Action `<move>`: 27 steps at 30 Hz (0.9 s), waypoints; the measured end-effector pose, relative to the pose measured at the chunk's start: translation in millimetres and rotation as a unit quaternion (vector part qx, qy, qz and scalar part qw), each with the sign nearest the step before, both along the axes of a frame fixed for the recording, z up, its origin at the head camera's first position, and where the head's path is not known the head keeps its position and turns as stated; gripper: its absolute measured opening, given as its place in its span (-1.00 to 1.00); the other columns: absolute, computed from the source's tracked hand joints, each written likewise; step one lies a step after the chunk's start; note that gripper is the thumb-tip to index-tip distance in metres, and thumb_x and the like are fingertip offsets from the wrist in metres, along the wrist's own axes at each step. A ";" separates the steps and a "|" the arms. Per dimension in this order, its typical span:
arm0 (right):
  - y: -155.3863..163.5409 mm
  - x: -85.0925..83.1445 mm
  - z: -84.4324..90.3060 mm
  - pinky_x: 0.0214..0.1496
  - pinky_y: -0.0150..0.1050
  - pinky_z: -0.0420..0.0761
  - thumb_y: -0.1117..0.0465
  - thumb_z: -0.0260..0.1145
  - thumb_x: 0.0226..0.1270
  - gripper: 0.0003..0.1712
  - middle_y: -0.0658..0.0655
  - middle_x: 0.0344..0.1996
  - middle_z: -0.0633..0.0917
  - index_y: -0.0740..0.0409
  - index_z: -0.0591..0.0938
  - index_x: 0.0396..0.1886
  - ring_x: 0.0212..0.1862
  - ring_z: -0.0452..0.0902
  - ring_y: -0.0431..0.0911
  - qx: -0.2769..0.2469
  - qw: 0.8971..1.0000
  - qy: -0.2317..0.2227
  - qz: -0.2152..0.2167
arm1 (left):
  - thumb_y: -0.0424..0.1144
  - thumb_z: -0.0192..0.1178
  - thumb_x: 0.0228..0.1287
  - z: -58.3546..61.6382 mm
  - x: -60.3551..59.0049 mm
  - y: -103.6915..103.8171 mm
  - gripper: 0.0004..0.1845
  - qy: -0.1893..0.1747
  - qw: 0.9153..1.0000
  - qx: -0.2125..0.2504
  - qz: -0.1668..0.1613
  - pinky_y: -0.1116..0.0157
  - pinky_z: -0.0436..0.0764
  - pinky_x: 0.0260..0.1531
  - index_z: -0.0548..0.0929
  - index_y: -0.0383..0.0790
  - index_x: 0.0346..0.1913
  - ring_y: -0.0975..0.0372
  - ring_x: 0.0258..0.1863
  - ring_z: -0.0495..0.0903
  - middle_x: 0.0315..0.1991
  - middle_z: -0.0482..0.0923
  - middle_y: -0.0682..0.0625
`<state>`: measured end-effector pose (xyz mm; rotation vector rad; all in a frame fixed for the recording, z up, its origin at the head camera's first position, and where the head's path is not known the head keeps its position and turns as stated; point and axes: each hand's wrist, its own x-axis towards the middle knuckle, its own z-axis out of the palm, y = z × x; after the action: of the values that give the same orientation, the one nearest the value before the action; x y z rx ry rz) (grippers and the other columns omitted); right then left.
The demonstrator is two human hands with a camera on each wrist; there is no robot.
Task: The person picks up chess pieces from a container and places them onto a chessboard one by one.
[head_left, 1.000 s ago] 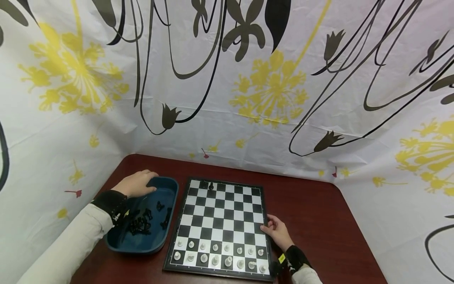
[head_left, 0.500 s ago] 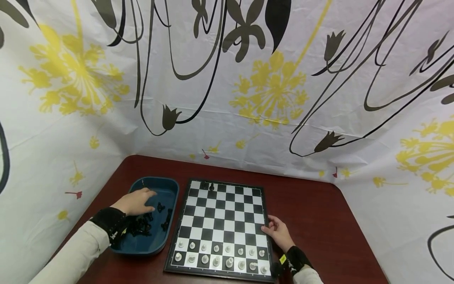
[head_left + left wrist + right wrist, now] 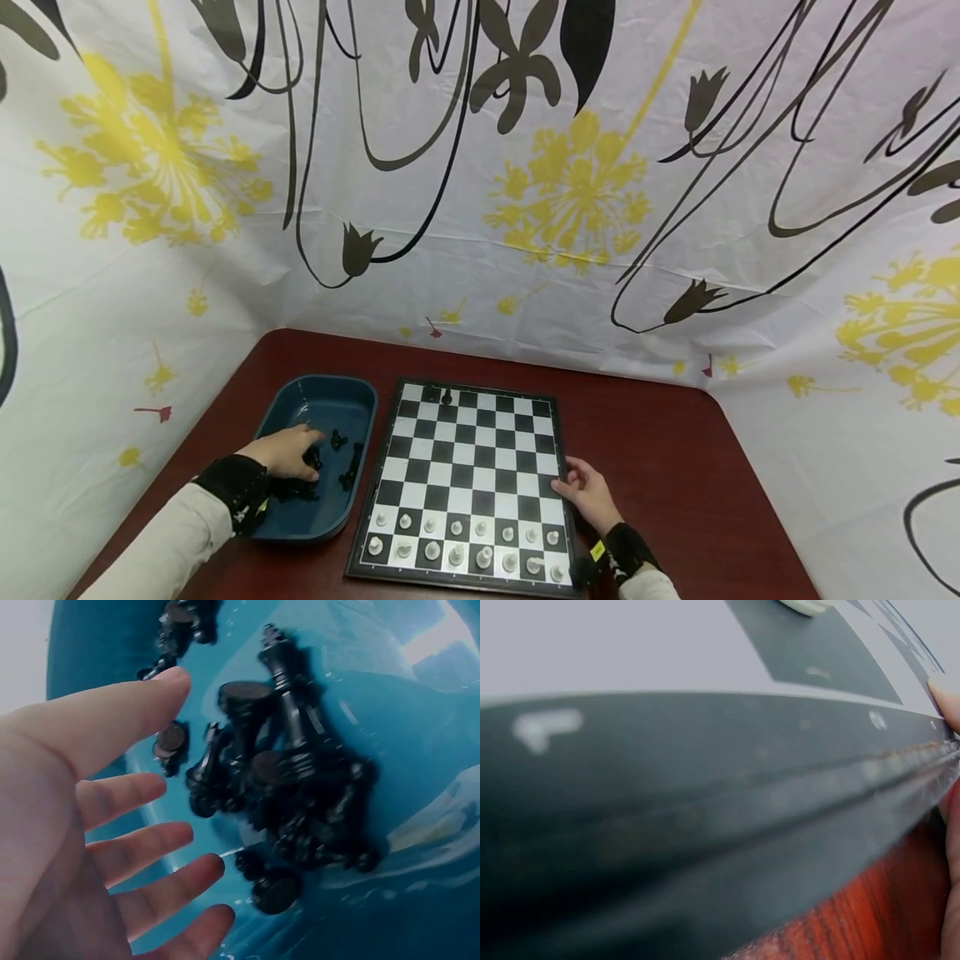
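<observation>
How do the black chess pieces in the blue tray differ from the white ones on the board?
The black pieces lie tumbled in a loose heap in the blue tray, under the open left hand; the white pieces stand upright. The white pieces fill two ordered rows at the near edge of the chessboard; the black pieces have no order. Both are chessmen of like size.

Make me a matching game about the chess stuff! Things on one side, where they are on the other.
Things:
1. white pieces
2. black heap
3. left hand
4. right hand

Places:
A. in the blue tray
B. at the board's right edge
C. on the board's near rows
D. reaching over the heap

Pairs: 1-C, 2-A, 3-D, 4-B
</observation>
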<state>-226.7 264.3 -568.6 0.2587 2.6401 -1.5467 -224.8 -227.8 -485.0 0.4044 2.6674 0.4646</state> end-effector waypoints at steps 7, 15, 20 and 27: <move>-0.5 0.6 1.2 -0.39 -0.37 0.38 0.22 0.42 -0.05 -0.35 0.12 -0.39 0.50 0.33 0.45 0.09 -0.39 0.37 -0.14 0.001 1.000 -0.001 -0.002 | -0.20 0.45 -0.20 -4.5 0.8 4.1 -0.28 -0.008 1.000 -0.023 -0.004 -0.05 0.45 -0.14 0.43 -0.37 0.10 -0.17 -0.01 0.40 0.03 0.34 -0.33; -0.3 1.0 -1.4 -0.40 -0.38 0.37 0.24 0.42 -0.05 -0.35 0.11 -0.40 0.47 0.35 0.45 0.08 -0.39 0.35 -0.14 0.003 1.000 0.002 -0.001 | -0.29 0.47 -0.23 -3.7 -0.2 7.0 -0.41 -0.028 0.999 -0.031 -0.006 0.01 0.48 -0.24 0.49 -0.30 -0.03 -0.09 -0.11 0.43 -0.08 0.36 -0.25; -0.1 0.5 -1.7 -0.41 -0.38 0.37 0.24 0.42 -0.06 -0.35 0.11 -0.40 0.48 0.35 0.45 0.08 -0.39 0.36 -0.14 0.005 1.000 0.005 -0.002 | -0.30 0.47 -0.24 -6.9 -3.0 7.5 -0.45 -0.021 0.999 -0.038 -0.004 0.05 0.49 -0.29 0.51 -0.27 -0.08 -0.02 -0.19 0.45 -0.14 0.37 -0.21; 0.4 -0.3 -2.0 -0.41 -0.39 0.37 0.26 0.42 -0.06 -0.37 0.11 -0.41 0.48 0.35 0.46 0.07 -0.41 0.36 -0.15 0.001 1.000 0.007 -0.004 | -0.34 0.47 -0.26 -8.5 -2.9 8.3 -0.58 -0.047 0.999 -0.005 -0.001 0.18 0.38 -0.44 0.44 -0.21 -0.32 0.12 -0.42 0.35 -0.35 0.36 -0.08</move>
<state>-227.1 264.7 -570.6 0.2587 2.6540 -1.5554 -227.6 -219.6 -493.4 0.3738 2.5766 0.4586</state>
